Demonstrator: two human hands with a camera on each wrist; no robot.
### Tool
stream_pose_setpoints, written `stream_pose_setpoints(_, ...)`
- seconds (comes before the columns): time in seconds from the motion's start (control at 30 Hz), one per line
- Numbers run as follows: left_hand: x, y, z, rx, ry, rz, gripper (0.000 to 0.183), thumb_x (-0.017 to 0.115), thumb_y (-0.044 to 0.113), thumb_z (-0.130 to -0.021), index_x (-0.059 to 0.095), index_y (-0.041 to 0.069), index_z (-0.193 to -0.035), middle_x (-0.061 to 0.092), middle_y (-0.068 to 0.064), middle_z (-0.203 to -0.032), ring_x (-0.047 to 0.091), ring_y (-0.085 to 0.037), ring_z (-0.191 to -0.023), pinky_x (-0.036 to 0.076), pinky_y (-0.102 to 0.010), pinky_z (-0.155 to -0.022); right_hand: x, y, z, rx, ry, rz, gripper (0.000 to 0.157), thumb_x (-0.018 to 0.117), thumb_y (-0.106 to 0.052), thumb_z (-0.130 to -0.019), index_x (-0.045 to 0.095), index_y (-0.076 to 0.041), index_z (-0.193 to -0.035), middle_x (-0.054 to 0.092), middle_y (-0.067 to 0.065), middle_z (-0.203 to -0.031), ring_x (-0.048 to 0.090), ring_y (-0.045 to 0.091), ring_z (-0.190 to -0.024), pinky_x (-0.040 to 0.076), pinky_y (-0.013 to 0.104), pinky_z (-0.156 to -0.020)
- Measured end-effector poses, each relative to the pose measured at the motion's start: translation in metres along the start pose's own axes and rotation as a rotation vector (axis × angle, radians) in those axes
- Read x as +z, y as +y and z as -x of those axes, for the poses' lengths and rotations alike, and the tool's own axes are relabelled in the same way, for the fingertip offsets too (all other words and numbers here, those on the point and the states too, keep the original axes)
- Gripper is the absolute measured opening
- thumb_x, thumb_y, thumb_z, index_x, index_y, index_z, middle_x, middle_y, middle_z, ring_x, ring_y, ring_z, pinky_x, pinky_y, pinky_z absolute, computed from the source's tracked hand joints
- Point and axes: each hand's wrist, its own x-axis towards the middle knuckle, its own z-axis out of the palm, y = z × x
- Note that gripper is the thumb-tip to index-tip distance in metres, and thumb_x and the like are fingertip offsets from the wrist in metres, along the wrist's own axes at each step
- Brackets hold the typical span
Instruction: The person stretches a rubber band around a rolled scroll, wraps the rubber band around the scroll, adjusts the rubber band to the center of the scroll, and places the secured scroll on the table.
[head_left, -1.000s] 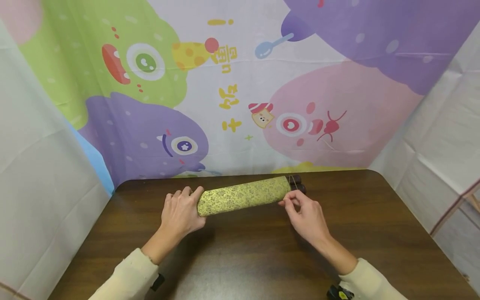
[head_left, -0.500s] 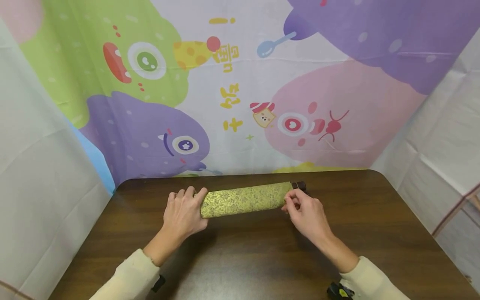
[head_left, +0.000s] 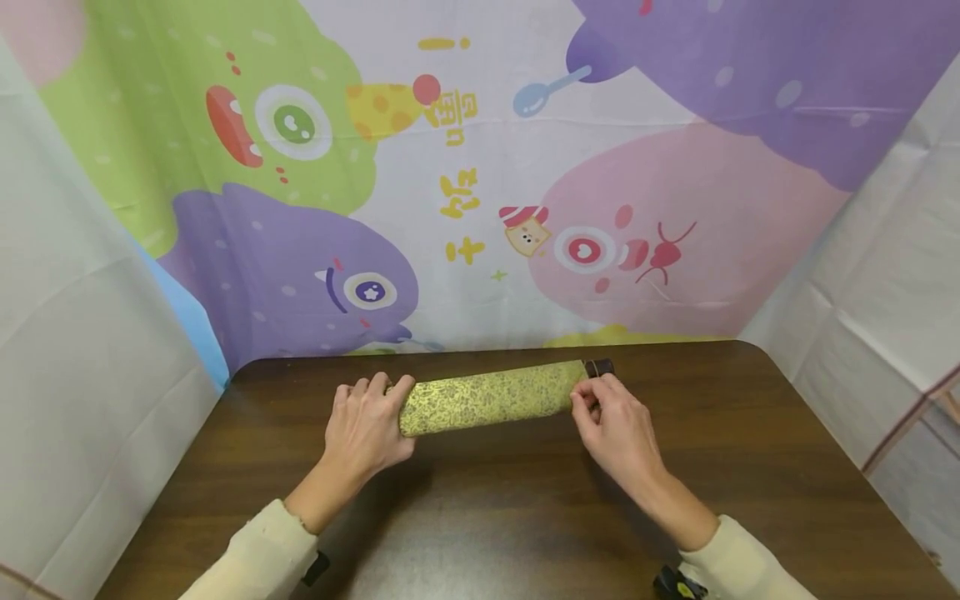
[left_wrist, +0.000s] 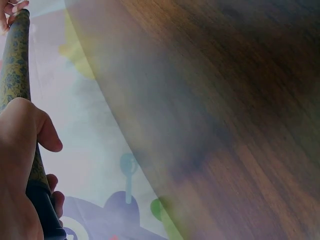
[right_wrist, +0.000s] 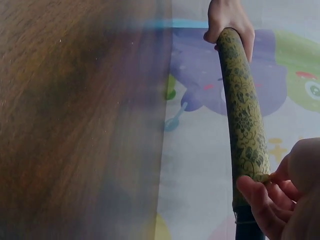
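A rolled scroll [head_left: 491, 397], covered in yellow-green cloth with a dark floral pattern, is held above the table. My left hand [head_left: 367, 422] grips its left end, thumb along the near side and fingers behind. In the left wrist view a dark knob [left_wrist: 46, 212] sticks out past that hand. At the other end, my right hand [head_left: 617, 423] pinches a small pale-yellow tab [right_wrist: 263, 177] at the scroll's edge between thumb and fingertip. A dark knob [head_left: 599, 367] with a thin cord round it shows beyond the right fingers, partly hidden by them.
A brown wood-grain table [head_left: 480, 508] lies beneath. Behind its back edge hangs a cloth printed with cartoon monsters [head_left: 457, 292]. White cloth walls stand at the left [head_left: 67, 333] and the right [head_left: 877, 300].
The scroll has turned about its length, so one dark knob shows at the right end instead of two. It has shifted slightly right, and its right end is lower.
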Motion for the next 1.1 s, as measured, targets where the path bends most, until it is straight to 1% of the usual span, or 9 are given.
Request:
stream_pose_setpoints(0.1,0.001,0.000,0.001,0.005,0.017,-0.007,0.053,0.083,0.023,-0.058,0.067,0.014,-0.107,0.065,-0.010,-0.080,0.063,-0.035,-0.067,0.044,-0.046,-0.060,-0.001,0.006,-0.003,-0.043,0.041,0.035,0.005,0.080,-0.002,-0.096,0.078,-0.005,-0.093,0.068,0.005,-0.087,0.068,0.012,-0.068,0.056,0.028,-0.062)
stream_pose_setpoints(0.23,0.002,-0.003,0.003,0.017,0.028,-0.007,0.055,0.083,0.023,-0.057,0.067,0.014,-0.109,0.065,-0.010,-0.080,0.063,-0.035,-0.066,0.046,-0.047,-0.060,-0.004,0.009,-0.004,-0.057,0.060,0.059,0.009,0.087,-0.004,-0.092,0.080,-0.009,-0.091,0.066,0.001,-0.084,0.066,0.010,-0.066,0.052,0.026,-0.060)
stream_pose_setpoints(0.33,0.002,-0.004,0.003,0.018,0.025,0.004,0.058,0.084,0.024,-0.057,0.067,0.014,-0.112,0.067,-0.011,-0.083,0.064,-0.035,-0.068,0.047,-0.048,-0.062,-0.008,0.011,-0.006,-0.065,0.067,0.055,0.012,0.091,-0.006,-0.090,0.081,-0.013,-0.089,0.064,-0.002,-0.082,0.062,0.007,-0.065,0.048,0.024,-0.058)
stream_pose_setpoints(0.43,0.001,-0.005,0.003,0.017,0.024,0.015,0.060,0.086,0.025,-0.057,0.068,0.014,-0.114,0.068,-0.011,-0.085,0.066,-0.036,-0.069,0.048,-0.048,-0.063,-0.012,0.013,-0.008,-0.079,0.074,0.041,0.013,0.093,-0.008,-0.089,0.081,-0.014,-0.088,0.063,-0.004,-0.081,0.060,0.005,-0.064,0.047,0.023,-0.059)
stream_pose_setpoints(0.57,0.002,-0.005,0.003,0.016,0.031,0.020,0.061,0.086,0.025,-0.057,0.068,0.014,-0.114,0.069,-0.011,-0.086,0.066,-0.036,-0.070,0.048,-0.048,-0.063,-0.015,0.016,-0.009,-0.097,0.083,0.023,0.013,0.092,-0.007,-0.088,0.081,-0.014,-0.088,0.064,-0.003,-0.079,0.059,0.005,-0.063,0.048,0.024,-0.060)
stream_pose_setpoints(0.7,0.002,-0.005,0.003,0.016,0.039,0.023,0.061,0.086,0.026,-0.057,0.068,0.015,-0.115,0.069,-0.011,-0.087,0.066,-0.036,-0.071,0.047,-0.048,-0.063,-0.017,0.020,-0.010,-0.103,0.085,0.013,0.011,0.088,-0.003,-0.088,0.081,-0.012,-0.088,0.065,-0.002,-0.078,0.057,0.003,-0.062,0.048,0.025,-0.060)
stream_pose_setpoints(0.97,0.004,-0.004,0.004,0.013,0.047,0.015,0.059,0.086,0.026,-0.058,0.068,0.015,-0.113,0.070,-0.011,-0.087,0.067,-0.036,-0.070,0.047,-0.047,-0.062,-0.017,0.024,-0.013,-0.106,0.080,0.018,0.011,0.088,-0.005,-0.087,0.079,-0.012,-0.086,0.063,-0.002,-0.078,0.051,0.001,-0.063,0.046,0.026,-0.060)
stream_pose_setpoints(1.1,0.004,-0.004,0.004,0.012,0.045,0.013,0.060,0.086,0.027,-0.058,0.069,0.015,-0.114,0.070,-0.011,-0.087,0.067,-0.036,-0.071,0.047,-0.047,-0.063,-0.020,0.028,-0.015,-0.118,0.071,-0.005,0.012,0.087,-0.004,-0.088,0.079,-0.013,-0.086,0.063,-0.002,-0.078,0.048,-0.001,-0.063,0.044,0.025,-0.060)
